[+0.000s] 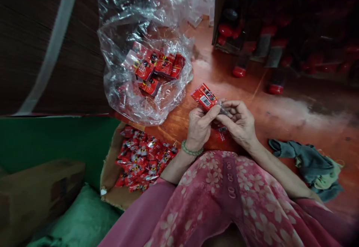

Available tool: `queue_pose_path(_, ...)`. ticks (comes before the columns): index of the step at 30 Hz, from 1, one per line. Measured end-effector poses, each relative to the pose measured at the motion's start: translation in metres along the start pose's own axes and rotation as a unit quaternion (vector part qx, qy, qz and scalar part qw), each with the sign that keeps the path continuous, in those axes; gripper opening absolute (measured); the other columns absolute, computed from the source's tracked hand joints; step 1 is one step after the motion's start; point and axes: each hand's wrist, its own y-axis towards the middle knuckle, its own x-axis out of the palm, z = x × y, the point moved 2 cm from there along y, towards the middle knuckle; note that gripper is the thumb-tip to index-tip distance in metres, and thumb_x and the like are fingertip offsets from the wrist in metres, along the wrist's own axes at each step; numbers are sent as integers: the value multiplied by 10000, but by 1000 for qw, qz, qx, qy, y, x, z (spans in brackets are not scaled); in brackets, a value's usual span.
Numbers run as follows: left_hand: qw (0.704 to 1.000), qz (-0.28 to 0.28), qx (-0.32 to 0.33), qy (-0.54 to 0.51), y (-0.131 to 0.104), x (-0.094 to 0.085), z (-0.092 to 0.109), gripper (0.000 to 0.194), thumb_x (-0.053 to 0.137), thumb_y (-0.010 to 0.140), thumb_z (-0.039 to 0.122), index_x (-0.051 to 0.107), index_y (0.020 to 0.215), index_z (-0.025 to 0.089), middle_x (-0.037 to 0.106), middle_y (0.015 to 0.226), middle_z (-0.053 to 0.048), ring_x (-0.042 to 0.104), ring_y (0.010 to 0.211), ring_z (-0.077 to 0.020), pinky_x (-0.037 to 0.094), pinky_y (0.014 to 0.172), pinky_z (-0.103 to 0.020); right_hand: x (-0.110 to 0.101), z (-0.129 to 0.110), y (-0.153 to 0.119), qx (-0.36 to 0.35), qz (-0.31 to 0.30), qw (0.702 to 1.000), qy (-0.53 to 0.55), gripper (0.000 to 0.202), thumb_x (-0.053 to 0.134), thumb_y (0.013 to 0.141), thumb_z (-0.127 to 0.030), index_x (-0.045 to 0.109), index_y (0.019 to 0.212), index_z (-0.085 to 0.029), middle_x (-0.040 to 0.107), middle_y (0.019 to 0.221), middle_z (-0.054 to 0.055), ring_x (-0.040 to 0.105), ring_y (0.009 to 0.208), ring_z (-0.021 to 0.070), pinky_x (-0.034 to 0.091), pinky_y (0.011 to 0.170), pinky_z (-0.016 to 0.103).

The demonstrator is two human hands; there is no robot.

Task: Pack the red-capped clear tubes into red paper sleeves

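A small red printed packet (204,96) with a white barcode label is between my hands, just above the table. My left hand (199,125) closes on it, thumb pressed over its lower edge. My right hand (240,122) pinches its other end, where something dark and clear shows; the fingers partly hide what that is. Under my hands lies a red printed piece (220,136), mostly covered. A clear plastic bag (146,112) rests at upper left of my hands, with several red printed cards (144,68) in it.
A cardboard box (108,172) full of red packets (147,157) stands at lower left. At upper right, a dark box spills red-capped containers (239,71) onto the reddish table (249,93). Grey-green cloth (311,161) lies at right. Clear plastic pieces (199,0) are at the back.
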Motion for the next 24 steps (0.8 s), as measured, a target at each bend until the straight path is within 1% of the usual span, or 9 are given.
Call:
queue_pose_path(2, 1000, 2, -22, -19, 3, -2, 0, 447, 964, 566, 519, 790, 763, 157, 787, 787, -50, 766, 877, -223, 602, 805, -306, -2, 2, -1, 10, -17, 1000, 0, 459, 868, 773, -500, 617, 1076, -264, 735, 1162, 36, 745, 935, 158, 649, 824, 290)
queue_pose_path(4, 999, -4, -32, -30, 5, -3, 1, 442, 962, 574, 517, 783, 757, 157, 785, 792, -50, 753, 831, -202, 592, 754, -289, -3, 3, -3, 17, -52, 999, 5, 448, 835, 819, -482, 623, 1146, -262, 729, 1208, 51, 755, 984, 173, 655, 878, 320)
queue_pose_path(6, 999, -15, -33, -27, 5, -4, 2, 444, 948, 604, 524, 787, 793, 155, 779, 787, -46, 710, 711, -155, 554, 657, -258, -3, 1, -4, 7, -66, 998, 11, 403, 791, 871, -454, 625, 1185, -263, 738, 1196, 49, 765, 954, 166, 659, 887, 329)
queue_pose_path(9, 999, -15, -33, -6, 1, -1, 0, 459, 934, 622, 549, 773, 788, 153, 742, 701, -21, 648, 609, -118, 505, 599, -240, -4, -1, -3, -4, -36, 999, -5, 353, 785, 882, -445, 632, 1145, -268, 750, 1097, 26, 742, 810, 127, 658, 805, 283)
queue_pose_path(12, 999, -14, -32, 7, -4, 1, -1, 449, 952, 607, 522, 755, 757, 147, 746, 718, -27, 712, 719, -160, 558, 725, -274, -4, -2, 0, 3, -18, 1000, -20, 405, 796, 866, -486, 598, 1152, -278, 743, 1002, 4, 706, 753, 107, 637, 741, 240)
queue_pose_path(15, 999, -26, -22, -6, -5, 2, -1, 477, 945, 623, 530, 766, 852, 153, 788, 863, -59, 756, 897, -210, 585, 854, -309, -4, -1, 2, 5, -35, 999, -12, 498, 781, 873, -508, 561, 1268, -299, 748, 1080, 19, 736, 876, 132, 644, 800, 262)
queue_pose_path(17, 999, -31, -13, -21, -3, 1, 0, 509, 913, 657, 578, 767, 920, 167, 798, 945, -75, 758, 991, -236, 597, 882, -324, -3, 0, 2, 5, -51, 999, -8, 496, 764, 889, -501, 579, 1300, -295, 754, 1096, 26, 748, 907, 148, 655, 832, 292)
queue_pose_path(21, 999, -31, 0, -31, -3, 3, 0, 493, 871, 704, 608, 771, 921, 176, 799, 1037, -92, 741, 1107, -266, 610, 904, -336, -1, -2, 1, -16, -49, 999, -9, 344, 779, 887, -434, 685, 1178, -276, 774, 1110, 25, 758, 866, 150, 667, 854, 325)
queue_pose_path(24, 999, -26, 3, -36, -7, 7, -2, 474, 867, 712, 604, 774, 924, 189, 796, 1096, -89, 717, 1182, -274, 603, 953, -343, -3, -3, 1, -27, -26, 999, -29, 319, 817, 844, -452, 719, 1087, -271, 781, 1084, 27, 766, 905, 175, 666, 865, 346)
